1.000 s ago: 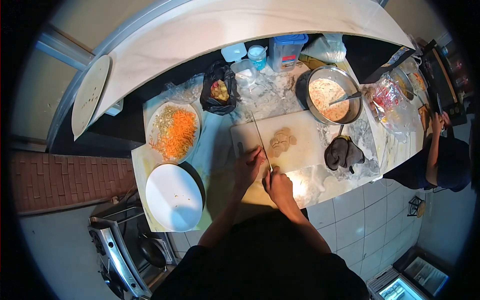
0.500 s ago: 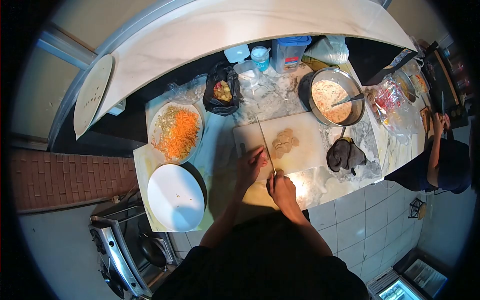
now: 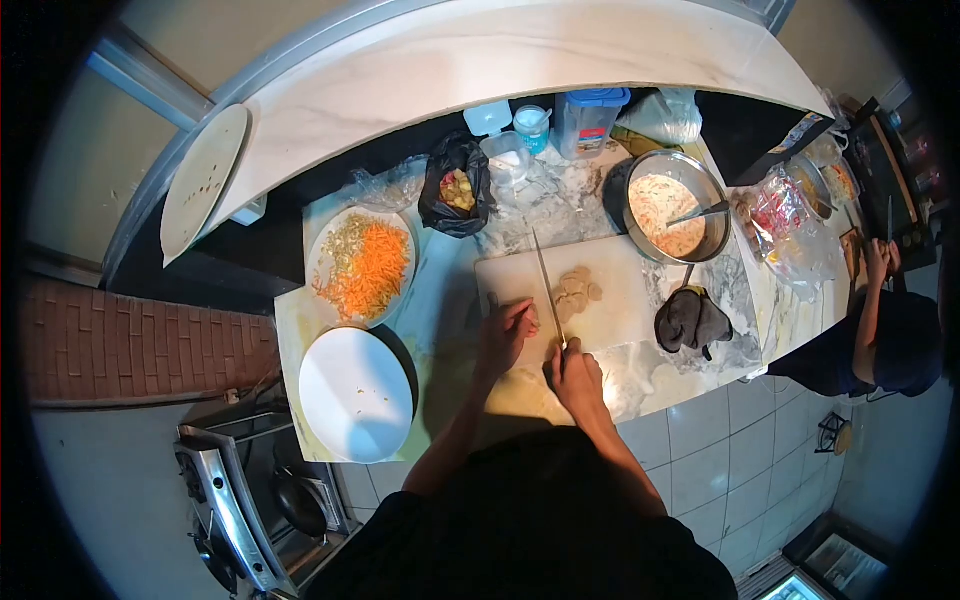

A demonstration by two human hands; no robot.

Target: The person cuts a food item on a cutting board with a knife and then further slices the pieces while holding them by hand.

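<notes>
The right hand (image 3: 578,372) grips a long thin knife (image 3: 548,290) over the flat white board (image 3: 600,305). The left hand (image 3: 505,330) presses a small piece down, beside round pale slices (image 3: 575,288). The board lies on the speckled desk (image 3: 540,205). The knife has barely moved since before.

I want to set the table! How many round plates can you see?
2: a plate of shredded carrot on the counter left of the cutting board, and an empty white plate just below it. More may be hidden.
</notes>
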